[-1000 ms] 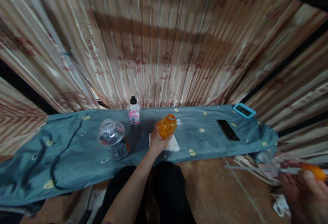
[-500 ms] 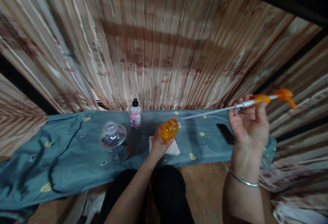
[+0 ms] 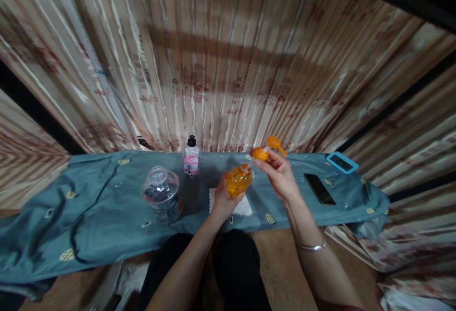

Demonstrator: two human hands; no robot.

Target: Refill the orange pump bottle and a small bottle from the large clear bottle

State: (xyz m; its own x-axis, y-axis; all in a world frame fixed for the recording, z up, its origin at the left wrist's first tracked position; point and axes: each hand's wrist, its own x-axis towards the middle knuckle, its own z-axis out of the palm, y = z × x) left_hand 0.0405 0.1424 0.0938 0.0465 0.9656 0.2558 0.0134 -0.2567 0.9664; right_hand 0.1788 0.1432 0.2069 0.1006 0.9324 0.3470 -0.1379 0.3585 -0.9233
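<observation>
My left hand is closed around an orange translucent bottle, tilted to the right, above a white cloth. My right hand grips an orange pump head by its collar, just above and right of the bottle's mouth. The pump's spout points right, and its pale tube runs down into the bottle's opening. Left of the bottle stand a clear bottle with a black cap and pink label and a large clear plastic jar.
Green patterned fabric covers the narrow surface. A black phone lies on the right, with a blue-framed object behind it. A pleated curtain hangs along the back, and my knees are below the front edge.
My right hand has moved left with the pump, bringing its tube from outside the bottle into the mouth. The left hand still holds the bottle. The blue-framed object has come into sight.
</observation>
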